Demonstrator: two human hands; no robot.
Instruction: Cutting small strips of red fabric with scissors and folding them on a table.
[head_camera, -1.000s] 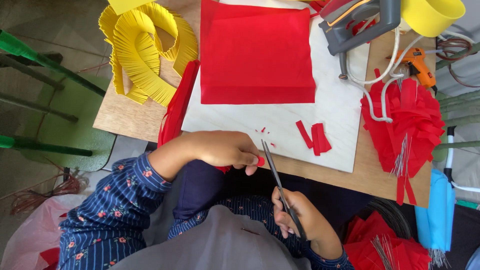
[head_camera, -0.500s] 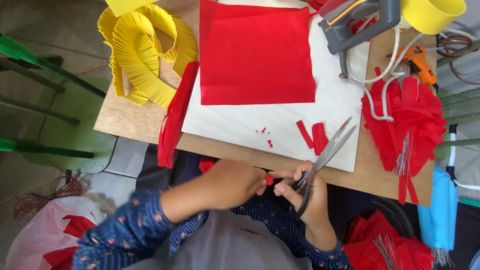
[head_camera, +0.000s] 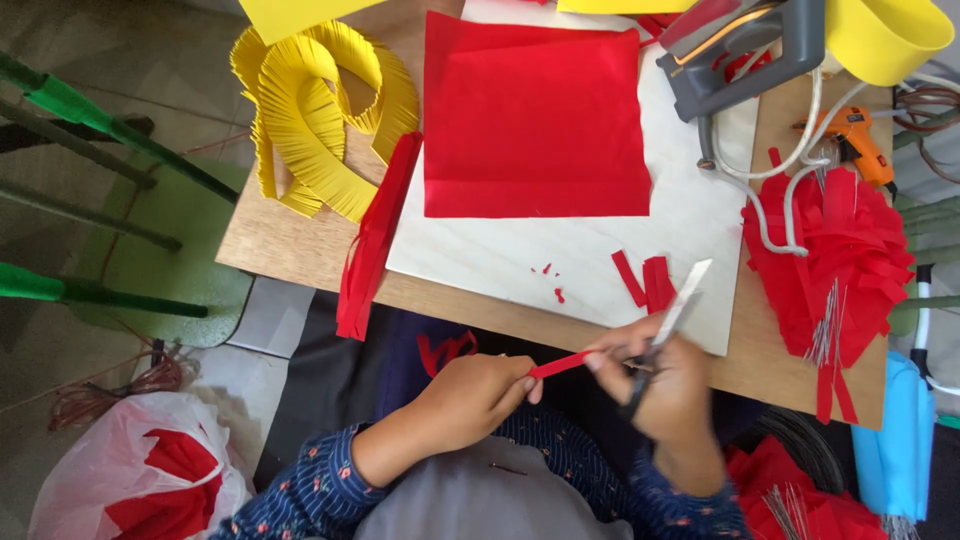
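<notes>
Your left hand (head_camera: 470, 395) pinches one end of a narrow red paper strip (head_camera: 562, 364) just below the near edge of the white board (head_camera: 560, 250), while your right hand (head_camera: 665, 385) is closed around the scissors (head_camera: 668, 325), blades lifted over that board's edge beside the loose red offcuts (head_camera: 645, 280). The strip looks thin, flat and limp, so it could buckle or tear if you pull it unevenly. With your fingertips (head_camera: 597, 360) so near the blades, a careless snip could nick them.

Both hands (head_camera: 470, 400) together, fingers (head_camera: 610, 352) pinched
</notes>
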